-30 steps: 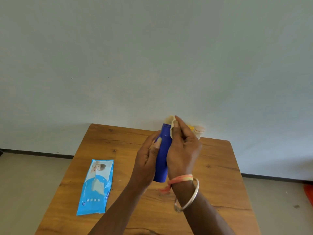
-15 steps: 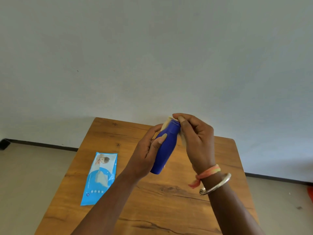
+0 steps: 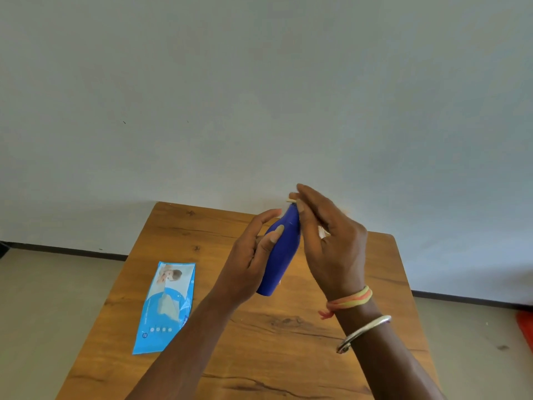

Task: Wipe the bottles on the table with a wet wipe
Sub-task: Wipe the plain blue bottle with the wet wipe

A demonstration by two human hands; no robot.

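Observation:
A blue bottle (image 3: pixel 281 252) is held tilted above the wooden table (image 3: pixel 288 336), its top leaning away to the right. My left hand (image 3: pixel 249 261) grips its body, thumb across the front. My right hand (image 3: pixel 328 241) is at the bottle's top and pinches a pale wet wipe (image 3: pixel 290 201) against the cap; only a small edge of the wipe shows past the fingers. Other bottles on the table are hidden behind my right hand.
A light blue wet wipe pack (image 3: pixel 165 306) lies flat on the left part of the table. The table stands against a plain pale wall (image 3: pixel 259 96). Grey floor (image 3: pixel 43 313) shows on both sides, with a red object (image 3: pixel 525 327) at the right edge.
The bottle has tilted further, its top leaning right. My right hand has turned around the bottle's top with the wipe, and now hides the bottles seen behind earlier.

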